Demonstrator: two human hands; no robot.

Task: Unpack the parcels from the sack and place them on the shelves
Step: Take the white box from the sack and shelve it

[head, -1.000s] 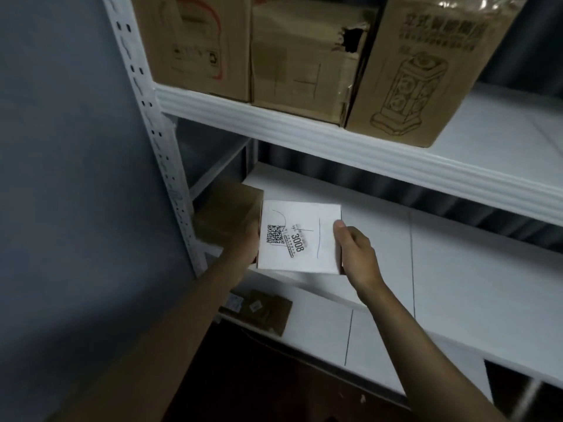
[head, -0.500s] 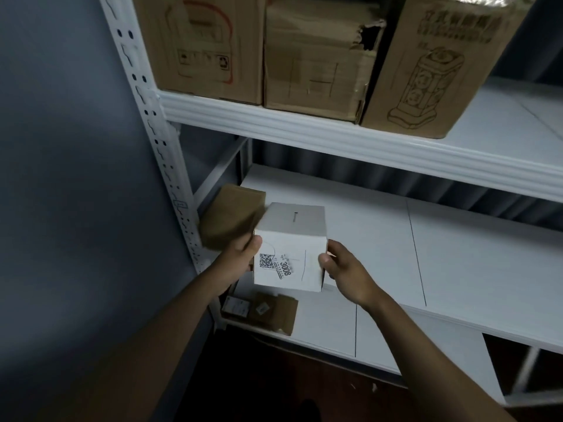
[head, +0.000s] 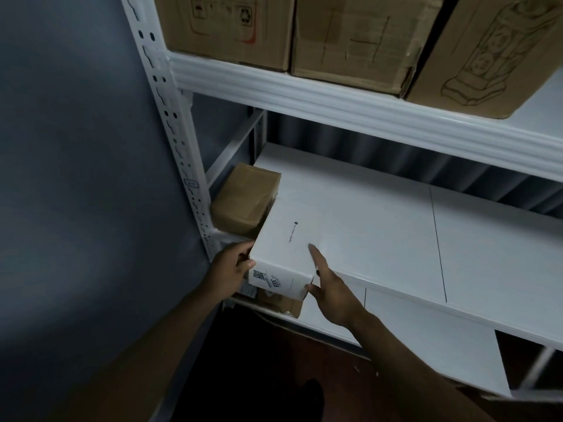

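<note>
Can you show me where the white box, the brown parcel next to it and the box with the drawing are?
white box [head: 300, 236], head view, middle of its top face.
brown parcel [head: 245, 199], head view, its top.
box with the drawing [head: 499, 50], head view, its front face.

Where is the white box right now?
Head view, lower left: the white box sits at the middle shelf's front edge, beside the brown parcel, between both hands.
</note>
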